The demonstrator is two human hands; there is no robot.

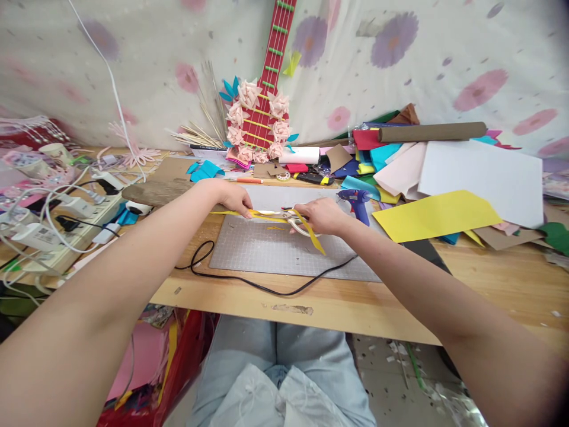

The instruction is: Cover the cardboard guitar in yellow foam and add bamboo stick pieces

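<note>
My right hand (320,216) is closed around the handles of a pair of scissors (302,228), whose blades point left along a narrow yellow strip (268,216). My left hand (236,198) pinches that strip near the blade tips; part of it sticks out to the left of my fingers. A yellow tail (313,235) hangs down by the scissors' handles; whether it is one piece with the strip I cannot tell. Beneath both hands lies a grey cutting mat (284,255) with a small yellow scrap (275,228) on it.
A blue glue gun (355,204) stands just right of my right hand. A black cable (249,281) loops across the mat's front. Behind are a flower-trimmed red paper guitar (262,118), a utility knife (315,178) and piled coloured sheets (435,216). Power strips (89,222) crowd the left.
</note>
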